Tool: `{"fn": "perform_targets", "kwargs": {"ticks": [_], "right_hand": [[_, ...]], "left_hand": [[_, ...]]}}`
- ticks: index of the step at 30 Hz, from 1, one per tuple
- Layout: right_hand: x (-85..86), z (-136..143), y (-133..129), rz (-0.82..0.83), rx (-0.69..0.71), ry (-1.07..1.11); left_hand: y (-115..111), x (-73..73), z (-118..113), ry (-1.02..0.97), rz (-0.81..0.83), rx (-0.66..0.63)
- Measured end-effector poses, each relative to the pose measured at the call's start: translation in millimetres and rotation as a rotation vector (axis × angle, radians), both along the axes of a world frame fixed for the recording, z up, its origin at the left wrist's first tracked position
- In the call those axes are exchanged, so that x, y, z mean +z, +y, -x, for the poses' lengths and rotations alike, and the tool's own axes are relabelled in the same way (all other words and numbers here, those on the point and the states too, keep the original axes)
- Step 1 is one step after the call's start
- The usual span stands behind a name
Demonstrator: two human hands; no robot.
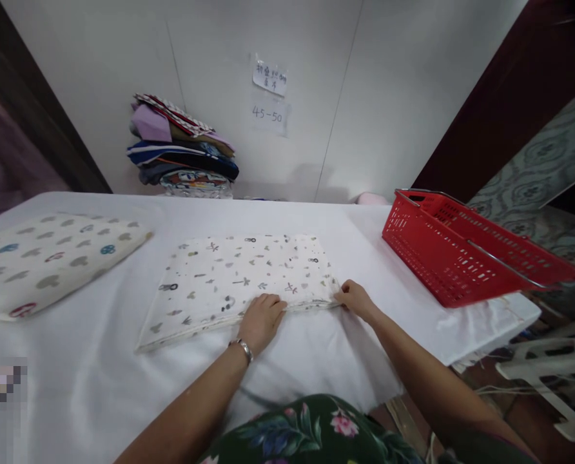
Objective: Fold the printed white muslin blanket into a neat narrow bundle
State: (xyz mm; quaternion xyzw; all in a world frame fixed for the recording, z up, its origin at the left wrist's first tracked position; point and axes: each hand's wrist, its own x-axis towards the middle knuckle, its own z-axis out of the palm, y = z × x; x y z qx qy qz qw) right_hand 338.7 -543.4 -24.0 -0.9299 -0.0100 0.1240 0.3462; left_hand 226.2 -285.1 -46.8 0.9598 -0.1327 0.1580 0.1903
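Note:
A flat white pillowcase with small printed figures lies in the middle of the white-covered table. My left hand rests on its near edge, fingers curled over the fabric, a metal bracelet on the wrist. My right hand pinches the near right corner of the same pillowcase. Both arms reach forward from a flowered garment at the bottom.
A padded pillow with a mushroom print lies at the left. A red plastic basket stands at the table's right edge. Folded fabrics are stacked against the back wall under paper notes. White plastic furniture sits on the floor at right.

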Motion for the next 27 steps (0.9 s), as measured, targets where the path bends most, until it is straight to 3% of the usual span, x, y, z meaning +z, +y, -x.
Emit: {"fn": "perform_targets", "kwargs": {"ticks": [11, 17, 22, 27], "right_hand": [[7.4, 1, -9, -0.326, -0.059, 0.162], [5.8, -3, -14, -0.354, -0.056, 0.183], [-2.7, -3, -12, -0.243, -0.033, 0.099], [-6.0, 3, -14, 0.097, 0.104, -0.146]], "left_hand": [[-2, 3.9, 5, -0.022, -0.021, 0.003], [-1, 4.0, 5, -0.003, -0.015, 0.001], [0, 2.2, 5, 0.001, -0.021, 0.003], [0, 3.3, 3, 0.024, -0.020, -0.003]]}}
